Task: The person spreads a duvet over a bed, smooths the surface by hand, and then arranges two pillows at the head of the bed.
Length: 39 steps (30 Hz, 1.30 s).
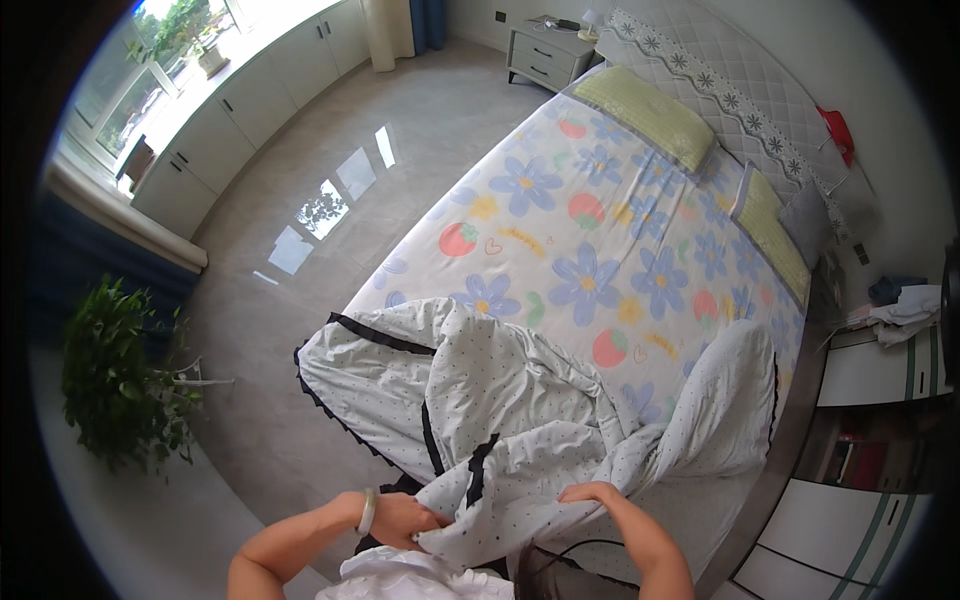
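A white quilt [517, 375] with small dark dots and black ruffled trim lies bunched over the foot of the bed. My left hand [405, 520], with a pale bangle [366, 511] on its wrist, grips a fold of the quilt close to my body. To the right, my right hand [589, 493] grasps another stretch of the same fabric; its fingertips are partly hidden in the folds. Beyond the quilt spreads a bed sheet [555, 217] printed with blue flowers and strawberries.
Two green pillows [649, 112] [769, 232] lie by the quilted headboard [720, 45]. A nightstand [547, 56] stands at the far corner. Left are a leafy potted plant [112, 375] and low window cabinets [255, 101]. White drawers [825, 525] line the right side.
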{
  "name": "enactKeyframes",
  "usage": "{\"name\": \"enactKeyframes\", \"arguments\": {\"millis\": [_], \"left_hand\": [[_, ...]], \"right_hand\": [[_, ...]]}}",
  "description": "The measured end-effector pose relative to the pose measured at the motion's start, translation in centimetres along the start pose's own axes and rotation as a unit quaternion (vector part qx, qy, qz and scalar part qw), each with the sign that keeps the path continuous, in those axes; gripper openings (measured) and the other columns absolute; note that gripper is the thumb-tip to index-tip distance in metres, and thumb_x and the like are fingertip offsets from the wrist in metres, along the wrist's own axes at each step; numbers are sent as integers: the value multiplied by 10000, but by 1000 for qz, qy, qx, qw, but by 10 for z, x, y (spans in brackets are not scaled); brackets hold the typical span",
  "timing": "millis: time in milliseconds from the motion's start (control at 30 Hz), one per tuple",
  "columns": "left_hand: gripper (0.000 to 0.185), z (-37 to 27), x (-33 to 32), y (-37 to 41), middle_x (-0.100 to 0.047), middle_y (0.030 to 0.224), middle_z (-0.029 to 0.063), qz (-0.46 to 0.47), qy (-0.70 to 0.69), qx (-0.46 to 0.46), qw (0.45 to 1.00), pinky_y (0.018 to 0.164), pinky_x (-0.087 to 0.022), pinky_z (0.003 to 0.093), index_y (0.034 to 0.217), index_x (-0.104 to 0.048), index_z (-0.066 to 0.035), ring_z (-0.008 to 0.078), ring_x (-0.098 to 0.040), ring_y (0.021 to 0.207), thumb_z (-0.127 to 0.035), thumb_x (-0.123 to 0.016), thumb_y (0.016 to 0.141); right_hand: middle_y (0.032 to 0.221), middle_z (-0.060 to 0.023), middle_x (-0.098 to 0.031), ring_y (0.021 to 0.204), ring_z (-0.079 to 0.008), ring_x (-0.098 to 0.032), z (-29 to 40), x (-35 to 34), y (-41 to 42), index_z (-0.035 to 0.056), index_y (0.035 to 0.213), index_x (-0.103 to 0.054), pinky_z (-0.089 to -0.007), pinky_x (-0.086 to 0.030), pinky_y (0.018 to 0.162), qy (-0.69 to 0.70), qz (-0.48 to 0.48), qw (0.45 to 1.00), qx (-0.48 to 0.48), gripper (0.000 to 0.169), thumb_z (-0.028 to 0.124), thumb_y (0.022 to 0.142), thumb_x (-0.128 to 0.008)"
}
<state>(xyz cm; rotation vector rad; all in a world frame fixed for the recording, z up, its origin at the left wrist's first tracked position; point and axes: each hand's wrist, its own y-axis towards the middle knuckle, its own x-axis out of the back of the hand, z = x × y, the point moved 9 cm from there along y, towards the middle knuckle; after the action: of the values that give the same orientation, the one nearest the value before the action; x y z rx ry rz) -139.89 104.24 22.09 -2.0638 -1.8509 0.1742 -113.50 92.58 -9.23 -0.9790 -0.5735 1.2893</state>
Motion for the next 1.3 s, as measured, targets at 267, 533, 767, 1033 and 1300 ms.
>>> {"name": "enactKeyframes", "arguments": {"millis": [267,533,767,1033,1300], "left_hand": [[156,68,314,58,-610,905,195,-406,347,230,814,702,-498,456,875,-596,-34,378,-605,838,-63,-538,733],[451,-432,453,-62,-518,1099,226,-778,298,-413,370,917,-402,427,1134,-494,20,401,-472,1057,81,-528,688],[256,-386,499,-86,-588,976,162,-750,358,-333,446,847,-435,421,937,-586,-55,377,-531,960,14,-570,691],[786,223,412,-151,-332,1355,239,-673,-182,178,695,988,-357,415,1333,-305,2,319,-337,1262,-539,-522,806],[969,292,75,33,-397,1361,103,-452,-727,-35,516,973,-336,471,1372,-303,-70,301,-422,1195,-747,-464,697]], "right_hand": [[683,-255,-563,688,-391,-562,6,294,-433,-87,774,-534,-423,-420,631,123,-892,433,-30,452,354,877,-527],[1066,-198,-594,905,-229,-595,248,33,-768,-81,1074,-580,-340,-481,819,-21,-942,-115,316,421,265,837,-622],[1086,-156,-521,1015,-246,-524,248,52,-631,-27,1163,-529,-343,-417,887,37,-934,160,318,351,59,823,-554],[946,-198,-621,855,-325,-621,361,106,-225,3,1089,-545,-350,-493,723,-1,-655,692,302,402,93,719,-674],[1005,-178,-595,901,-348,-584,310,108,-25,42,1084,-549,-387,-465,737,-22,-577,794,191,351,192,773,-608]]}}
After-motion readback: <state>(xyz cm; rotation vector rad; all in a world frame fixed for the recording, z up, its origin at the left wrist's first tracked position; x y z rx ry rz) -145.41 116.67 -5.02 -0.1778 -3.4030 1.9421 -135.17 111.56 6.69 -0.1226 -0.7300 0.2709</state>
